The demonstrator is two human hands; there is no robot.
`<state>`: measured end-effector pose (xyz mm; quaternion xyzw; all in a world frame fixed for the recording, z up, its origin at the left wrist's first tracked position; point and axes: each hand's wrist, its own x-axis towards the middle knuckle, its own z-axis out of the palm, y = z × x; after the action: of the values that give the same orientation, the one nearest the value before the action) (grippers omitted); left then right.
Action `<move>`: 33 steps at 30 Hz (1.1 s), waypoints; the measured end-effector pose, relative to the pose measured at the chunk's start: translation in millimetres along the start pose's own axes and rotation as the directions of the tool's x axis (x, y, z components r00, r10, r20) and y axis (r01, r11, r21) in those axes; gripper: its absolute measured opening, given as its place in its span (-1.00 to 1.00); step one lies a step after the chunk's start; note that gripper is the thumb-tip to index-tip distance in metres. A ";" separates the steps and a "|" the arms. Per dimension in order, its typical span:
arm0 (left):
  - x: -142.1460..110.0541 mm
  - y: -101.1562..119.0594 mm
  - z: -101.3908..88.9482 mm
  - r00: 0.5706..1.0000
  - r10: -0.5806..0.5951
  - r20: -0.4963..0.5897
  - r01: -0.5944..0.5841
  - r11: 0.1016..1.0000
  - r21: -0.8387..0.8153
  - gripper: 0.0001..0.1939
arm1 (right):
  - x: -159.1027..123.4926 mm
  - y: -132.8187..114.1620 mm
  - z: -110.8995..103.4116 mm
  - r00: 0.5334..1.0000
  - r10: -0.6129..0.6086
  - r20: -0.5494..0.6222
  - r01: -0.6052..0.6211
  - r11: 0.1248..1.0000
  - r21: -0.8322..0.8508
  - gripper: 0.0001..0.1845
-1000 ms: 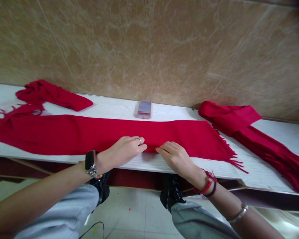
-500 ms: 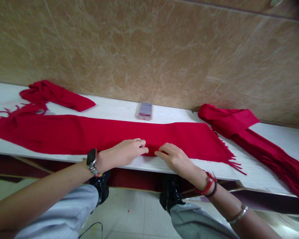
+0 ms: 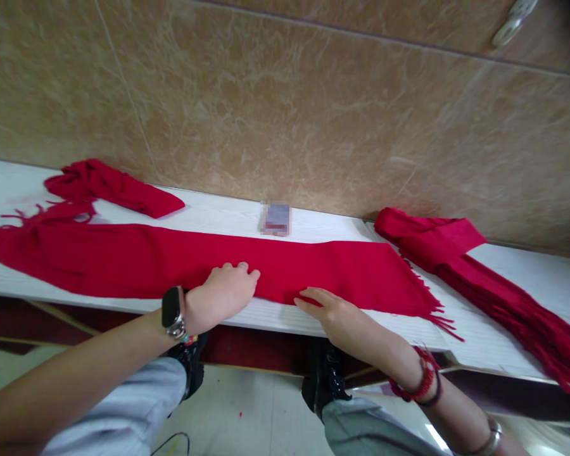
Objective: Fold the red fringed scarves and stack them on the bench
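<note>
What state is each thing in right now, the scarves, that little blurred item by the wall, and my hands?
Middle scarf: spread lengthwise, fringe out at the right end
Left scarf: bunched up
Right scarf: folded over at its wall end, fringe loose
Blurred item: lying on the white surface, details unreadable
Left hand: on the middle scarf, fingers curled
Right hand: at its near edge, fingers bent

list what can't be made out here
Small rectangular item: head view, pixelated, print unreadable
Pale object: head view, cut off by top edge
Far-right scarf: head view, fringe cut off by right edge
Left hand: head view, thumb hidden beneath hand
</note>
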<state>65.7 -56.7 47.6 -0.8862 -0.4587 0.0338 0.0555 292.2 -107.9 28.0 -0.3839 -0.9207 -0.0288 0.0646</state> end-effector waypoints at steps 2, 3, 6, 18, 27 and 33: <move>0.4 2.1 -4.3 0.970 -0.235 0.063 0.230 0.971 0.066 -0.69 | 1.2 1.3 -1.3 1.000 0.008 0.016 -0.008 1.000 0.015 -0.44; 2.3 3.0 -4.9 0.959 -0.279 0.054 0.274 0.958 0.084 -0.69 | 2.9 3.2 -2.4 1.000 0.005 0.021 -0.005 1.000 0.022 -0.46; 12.6 3.4 1.9 0.996 -0.090 -0.019 0.090 0.996 0.020 -0.64 | 14.7 12.2 -8.1 1.000 -0.017 0.022 0.016 1.000 0.026 -0.56; 12.9 -15.9 23.5 0.976 -0.013 0.217 0.070 0.963 -0.259 -0.06 | 63.0 36.6 35.5 0.972 0.232 0.034 -0.232 0.973 -0.001 -0.45; 15.2 -18.6 28.0 0.970 -0.100 0.220 0.155 0.956 -0.248 0.11 | 86.4 20.4 33.1 0.992 0.105 0.071 -0.105 0.994 -0.004 -0.48; 12.4 -16.9 24.9 0.969 -0.113 0.219 0.166 0.956 -0.241 0.07 | 47.9 83.2 27.5 0.886 0.464 0.003 -0.449 0.859 -0.245 -0.55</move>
<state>56.5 -35.2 25.0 -0.8430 -0.5242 0.0598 -0.1048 315.3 -12.9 7.9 -0.5966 -0.7948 -0.1109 -0.0052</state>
